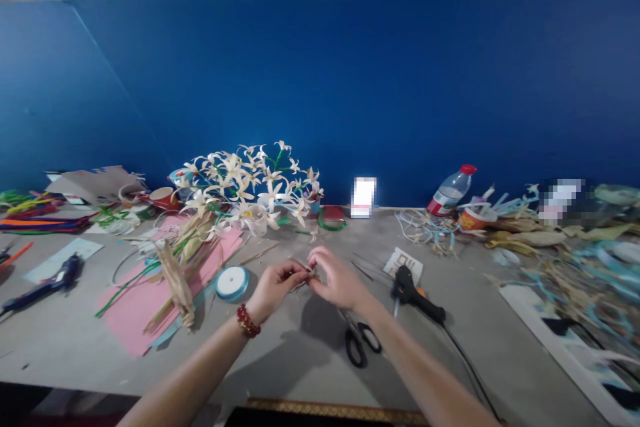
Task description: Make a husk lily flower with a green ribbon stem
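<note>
Pinched between the fingertips of the left hand (281,285) and right hand (343,281), drawn together just beyond the scissors (355,349), is a small pale piece (312,273) too obscured for me to identify from my remote post. I judge an uneven pinch could bend or drop it, while a low sweep of the right forearm (415,370) could snag the scissors or the black glue gun (419,299) to their right. White flowers (243,185) stand beyond the scissors, leftward.

bare forearms, a beaded bracelet (248,321) of dark red beads with paler ones on the left wrist
</note>
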`<state>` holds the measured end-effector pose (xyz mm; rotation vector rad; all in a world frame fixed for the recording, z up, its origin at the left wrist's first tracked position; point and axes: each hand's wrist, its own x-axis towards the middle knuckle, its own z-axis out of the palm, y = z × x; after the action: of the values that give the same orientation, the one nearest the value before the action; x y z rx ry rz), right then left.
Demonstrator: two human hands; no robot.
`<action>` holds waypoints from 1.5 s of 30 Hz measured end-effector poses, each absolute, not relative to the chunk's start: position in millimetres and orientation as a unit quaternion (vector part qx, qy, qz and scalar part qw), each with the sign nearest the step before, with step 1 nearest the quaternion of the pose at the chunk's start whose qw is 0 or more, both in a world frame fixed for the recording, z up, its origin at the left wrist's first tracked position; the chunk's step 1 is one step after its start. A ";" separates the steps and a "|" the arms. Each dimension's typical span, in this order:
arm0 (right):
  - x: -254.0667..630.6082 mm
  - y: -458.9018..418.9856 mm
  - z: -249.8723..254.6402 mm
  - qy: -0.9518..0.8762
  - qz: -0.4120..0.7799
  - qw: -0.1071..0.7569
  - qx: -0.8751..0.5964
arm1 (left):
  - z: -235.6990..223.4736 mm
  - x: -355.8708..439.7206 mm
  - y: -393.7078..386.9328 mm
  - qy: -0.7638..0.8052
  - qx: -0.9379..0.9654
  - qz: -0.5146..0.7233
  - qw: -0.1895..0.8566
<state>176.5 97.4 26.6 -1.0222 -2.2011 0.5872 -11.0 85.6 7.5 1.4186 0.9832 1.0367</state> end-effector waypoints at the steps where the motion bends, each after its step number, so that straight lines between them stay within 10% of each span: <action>1: 176.3 97.6 27.1 -0.838 0.219 0.312 -0.390 | 7.0 -10.9 85.5 0.413 0.597 0.435 0.532; 21: 216.3 131.6 -11.1 -0.788 0.338 0.265 -0.442 | 56.1 -92.0 49.9 0.426 0.502 0.653 0.374; 36: 217.9 125.5 23.7 -0.654 0.498 0.384 -0.422 | 47.9 -42.7 57.9 0.491 0.712 0.359 0.352; 45: 203.5 89.3 87.8 -0.634 0.568 0.404 -0.334 | 70.4 10.6 69.0 0.308 0.647 0.450 0.534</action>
<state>203.5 89.3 87.8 -0.8424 -1.6020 1.4345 10.6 69.0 70.4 1.5414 0.7336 1.0723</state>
